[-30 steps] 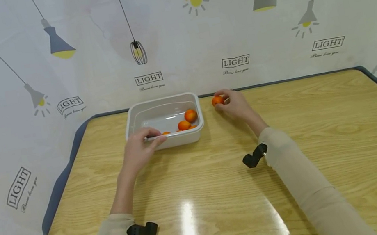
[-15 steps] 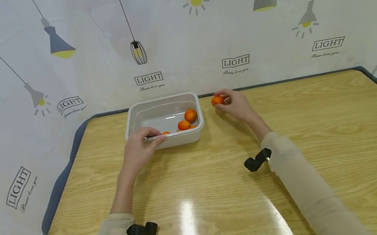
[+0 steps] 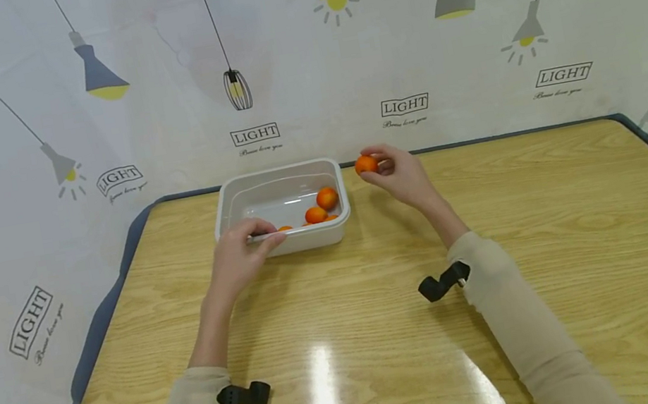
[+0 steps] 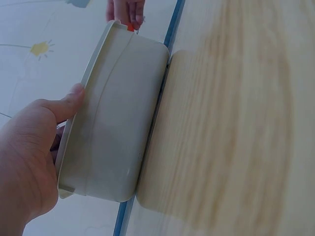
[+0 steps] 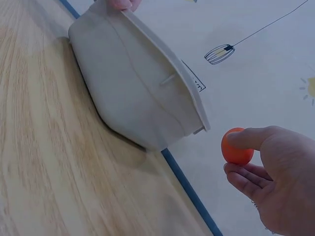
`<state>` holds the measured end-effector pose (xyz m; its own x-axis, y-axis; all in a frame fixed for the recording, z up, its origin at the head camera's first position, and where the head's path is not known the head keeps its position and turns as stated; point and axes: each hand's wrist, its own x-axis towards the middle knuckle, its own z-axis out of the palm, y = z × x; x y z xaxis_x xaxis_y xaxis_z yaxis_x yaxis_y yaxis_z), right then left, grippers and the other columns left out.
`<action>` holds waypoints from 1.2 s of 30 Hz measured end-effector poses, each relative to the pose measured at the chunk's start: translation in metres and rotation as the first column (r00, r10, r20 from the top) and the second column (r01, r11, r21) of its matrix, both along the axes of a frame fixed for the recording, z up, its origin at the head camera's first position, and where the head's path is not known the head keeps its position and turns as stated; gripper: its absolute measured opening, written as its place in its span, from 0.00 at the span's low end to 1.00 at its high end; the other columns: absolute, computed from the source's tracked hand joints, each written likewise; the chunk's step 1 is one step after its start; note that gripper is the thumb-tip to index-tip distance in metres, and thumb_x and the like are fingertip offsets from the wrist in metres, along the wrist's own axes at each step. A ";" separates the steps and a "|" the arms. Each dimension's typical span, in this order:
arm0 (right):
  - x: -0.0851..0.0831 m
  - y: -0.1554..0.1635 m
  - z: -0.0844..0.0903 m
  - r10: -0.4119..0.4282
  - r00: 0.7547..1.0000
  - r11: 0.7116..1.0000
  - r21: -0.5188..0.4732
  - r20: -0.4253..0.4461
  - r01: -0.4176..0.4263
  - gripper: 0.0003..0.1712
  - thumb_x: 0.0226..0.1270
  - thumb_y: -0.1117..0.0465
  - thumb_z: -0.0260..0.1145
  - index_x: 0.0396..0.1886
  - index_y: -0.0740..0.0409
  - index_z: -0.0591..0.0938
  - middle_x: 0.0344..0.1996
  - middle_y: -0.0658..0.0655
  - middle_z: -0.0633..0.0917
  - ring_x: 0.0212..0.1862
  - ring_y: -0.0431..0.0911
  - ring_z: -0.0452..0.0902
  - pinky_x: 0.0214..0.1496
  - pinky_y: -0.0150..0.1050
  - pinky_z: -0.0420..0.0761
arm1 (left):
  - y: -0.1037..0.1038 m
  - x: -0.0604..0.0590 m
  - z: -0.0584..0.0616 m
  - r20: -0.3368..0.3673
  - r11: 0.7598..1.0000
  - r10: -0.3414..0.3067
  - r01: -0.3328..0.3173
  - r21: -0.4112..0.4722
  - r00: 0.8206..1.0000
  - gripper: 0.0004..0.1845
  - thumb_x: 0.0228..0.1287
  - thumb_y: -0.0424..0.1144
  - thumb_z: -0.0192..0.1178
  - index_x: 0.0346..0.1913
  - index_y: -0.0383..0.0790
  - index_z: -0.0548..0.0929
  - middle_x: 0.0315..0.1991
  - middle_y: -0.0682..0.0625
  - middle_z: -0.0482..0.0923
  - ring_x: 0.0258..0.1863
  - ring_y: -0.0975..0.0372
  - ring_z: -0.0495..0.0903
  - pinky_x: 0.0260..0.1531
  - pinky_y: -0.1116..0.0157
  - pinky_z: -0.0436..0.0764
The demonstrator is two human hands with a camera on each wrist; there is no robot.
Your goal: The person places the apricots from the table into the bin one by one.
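Note:
A white plastic tub [image 3: 310,236] stands on the wooden table with several small oranges [image 3: 326,198] lying in its right part. My left hand [image 3: 241,255] pinches the tub's near rim, thumb outside and fingers inside, as the left wrist view also shows. Just right of the tub, my right hand [image 3: 402,178] holds a small orange [image 3: 366,165] between thumb and fingers. In the right wrist view that orange [image 5: 237,146] is level with the tub's rim corner, a short gap away from it. The near wall hides part of the fruit inside the tub.
The wooden table [image 3: 356,318] ends at a dark blue edge strip [image 3: 500,137] along the back. Behind it hangs a pale wall sheet [image 3: 299,56] printed with lamps. Black wrist cameras [image 3: 247,396] are strapped over both sleeves.
My right hand has raised the orange off the table and moved it slightly left toward the tub. The left hand and the tub have kept their places.

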<state>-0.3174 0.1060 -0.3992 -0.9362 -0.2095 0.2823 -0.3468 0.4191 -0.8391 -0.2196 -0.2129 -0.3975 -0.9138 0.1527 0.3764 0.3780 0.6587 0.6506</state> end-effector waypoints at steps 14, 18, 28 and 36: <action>0.022 -0.017 0.024 0.023 0.999 0.998 -0.051 -0.043 -0.025 0.23 0.67 0.63 0.72 0.61 0.59 0.80 0.51 0.63 0.84 0.45 0.52 0.79 0.48 0.39 0.78 | -0.001 0.000 -0.002 0.001 1.000 -0.009 0.009 0.002 1.000 0.10 0.62 0.43 0.73 0.36 0.41 0.87 0.36 0.50 0.85 0.40 0.57 0.81 0.49 0.56 0.77; 0.026 -0.020 0.027 0.036 0.998 0.997 -0.063 -0.056 -0.040 0.23 0.67 0.63 0.72 0.61 0.59 0.80 0.51 0.63 0.84 0.45 0.52 0.79 0.48 0.40 0.78 | -0.001 -0.001 -0.001 -0.002 1.000 -0.012 0.012 -0.001 1.000 0.09 0.62 0.44 0.73 0.36 0.42 0.87 0.35 0.51 0.85 0.39 0.58 0.80 0.48 0.57 0.77; 0.032 -0.027 0.033 0.088 0.991 0.995 -0.035 -0.103 -0.092 0.23 0.66 0.63 0.73 0.60 0.58 0.81 0.48 0.60 0.85 0.43 0.50 0.80 0.49 0.41 0.79 | -0.001 -0.001 -0.002 -0.003 1.000 -0.007 0.007 -0.006 1.000 0.09 0.62 0.43 0.73 0.36 0.41 0.87 0.34 0.51 0.85 0.38 0.58 0.81 0.48 0.57 0.78; 0.037 -0.039 0.037 0.140 0.982 0.990 0.000 -0.129 -0.142 0.23 0.66 0.63 0.73 0.60 0.59 0.81 0.49 0.61 0.84 0.45 0.53 0.82 0.54 0.46 0.80 | -0.001 0.000 -0.001 -0.009 1.000 -0.014 0.014 -0.002 1.000 0.09 0.61 0.42 0.73 0.36 0.41 0.87 0.34 0.51 0.85 0.38 0.59 0.81 0.48 0.58 0.78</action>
